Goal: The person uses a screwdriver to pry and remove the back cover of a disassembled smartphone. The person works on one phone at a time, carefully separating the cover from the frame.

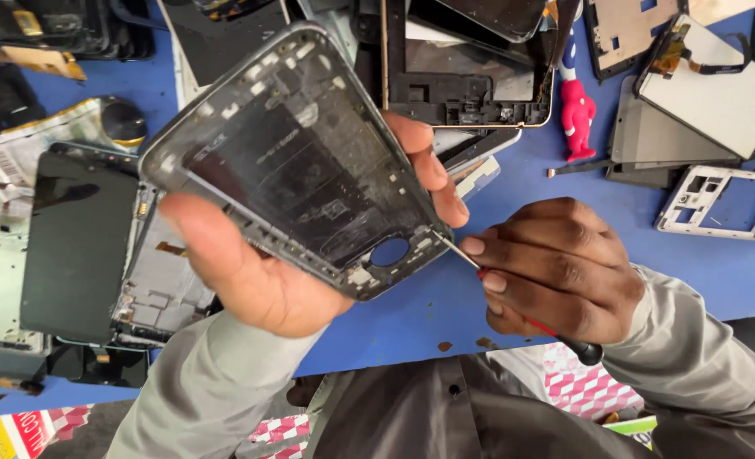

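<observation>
My left hand (250, 272) holds a stripped grey phone frame (301, 161) up in front of me, inner side facing me, thumb along its left edge and fingers wrapped behind its right edge. My right hand (556, 268) grips a small screwdriver (564, 336) with a red and black handle. Its thin metal tip touches the lower right corner of the frame, close to the round opening there.
A blue work surface (513, 204) is crowded with phone parts: a dark screen panel (76, 242) at left, a gold-rimmed open phone body (471, 93) behind, a white frame (721, 204) and display panels at right, a small red figure (577, 119).
</observation>
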